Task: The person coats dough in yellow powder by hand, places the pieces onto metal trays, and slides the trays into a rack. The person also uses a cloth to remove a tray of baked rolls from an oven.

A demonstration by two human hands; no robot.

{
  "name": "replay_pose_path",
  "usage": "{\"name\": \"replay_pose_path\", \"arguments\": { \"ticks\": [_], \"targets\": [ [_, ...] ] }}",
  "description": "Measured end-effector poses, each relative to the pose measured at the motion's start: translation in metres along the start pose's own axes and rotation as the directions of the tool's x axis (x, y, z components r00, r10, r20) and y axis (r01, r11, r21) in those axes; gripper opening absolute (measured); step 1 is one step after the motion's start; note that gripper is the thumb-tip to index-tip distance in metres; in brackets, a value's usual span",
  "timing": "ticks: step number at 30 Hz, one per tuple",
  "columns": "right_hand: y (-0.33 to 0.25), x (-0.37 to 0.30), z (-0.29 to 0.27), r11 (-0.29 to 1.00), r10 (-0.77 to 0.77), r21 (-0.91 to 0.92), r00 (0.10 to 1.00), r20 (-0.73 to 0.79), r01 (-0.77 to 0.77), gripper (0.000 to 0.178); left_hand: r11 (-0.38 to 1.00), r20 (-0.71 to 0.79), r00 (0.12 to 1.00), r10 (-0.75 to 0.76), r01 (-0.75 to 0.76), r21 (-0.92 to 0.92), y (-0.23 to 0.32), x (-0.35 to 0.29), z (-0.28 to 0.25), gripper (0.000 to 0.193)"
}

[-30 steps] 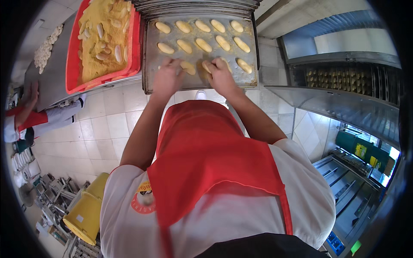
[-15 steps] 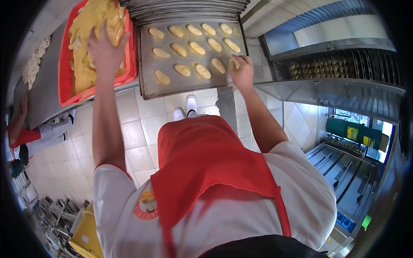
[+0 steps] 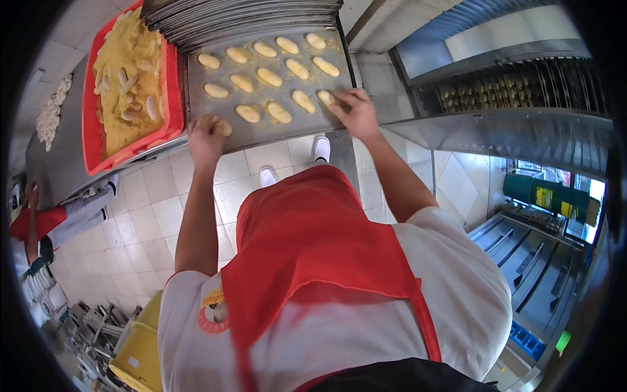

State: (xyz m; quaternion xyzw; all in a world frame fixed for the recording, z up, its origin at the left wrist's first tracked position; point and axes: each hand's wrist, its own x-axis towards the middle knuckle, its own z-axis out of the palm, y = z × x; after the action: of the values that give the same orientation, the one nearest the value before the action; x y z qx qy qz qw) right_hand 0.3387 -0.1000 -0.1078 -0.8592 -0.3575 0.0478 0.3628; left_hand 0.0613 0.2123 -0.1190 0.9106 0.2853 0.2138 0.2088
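A flat metal baking tray (image 3: pixel 258 140) bears several rows of oval, pale-yellow dough pieces (image 3: pixel 269 76) dusted with yellow crumbs. At its near left corner my left hand (image 3: pixel 206 135) is closed round a dough piece (image 3: pixel 223 127), whose end shows past the fingers. On the right side, my right hand (image 3: pixel 358 114) pinches another dough piece (image 3: pixel 326 98) at the end of the near row, fingers above and thumb below. Left of the tray stands a red plastic crate (image 3: pixel 175 108) holding yellow crumbs (image 3: pixel 140 81) with loose dough pieces in it.
Stacked metal trays (image 3: pixel 241 23) rise behind the baking tray. A metal rack (image 3: pixel 522 85) with filled trays stands at right. Small white dough lumps (image 3: pixel 53 114) lie on the metal table at far left, near another person's arm (image 3: pixel 31 222).
My left hand has left the crumbs in the crate and come to the tray's near left corner with a dough piece. My right hand has brought its dough piece to the near row.
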Motion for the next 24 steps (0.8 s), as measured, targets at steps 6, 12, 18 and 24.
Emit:
{"name": "replay_pose_path", "arguments": {
  "ticks": [6,12,18,24],
  "targets": [
    [0.176,0.048,-0.172,0.646,0.114,-0.754,0.992,-0.057,-0.118,0.042,0.883,-0.108,0.906,-0.409,0.422,0.204,-0.004,-0.050,-0.021,0.037],
    [0.287,0.047,-0.296,0.137,0.883,-0.987,0.442,0.158,0.078,0.055,0.766,-0.023,0.785,-0.619,0.610,0.200,-0.011,-0.038,-0.023,0.035],
    [0.296,0.036,-0.285,0.469,0.770,-0.808,0.283,0.571,0.357,0.052,0.303,0.331,0.309,-0.892,0.950,-0.071,-0.059,-0.058,-0.063,0.020],
    [0.179,-0.047,-0.152,0.667,0.436,0.126,0.521,0.733,-0.735,0.067,0.215,0.623,0.379,-0.685,0.921,-0.324,0.023,-0.086,-0.056,0.038]
  ]
}}
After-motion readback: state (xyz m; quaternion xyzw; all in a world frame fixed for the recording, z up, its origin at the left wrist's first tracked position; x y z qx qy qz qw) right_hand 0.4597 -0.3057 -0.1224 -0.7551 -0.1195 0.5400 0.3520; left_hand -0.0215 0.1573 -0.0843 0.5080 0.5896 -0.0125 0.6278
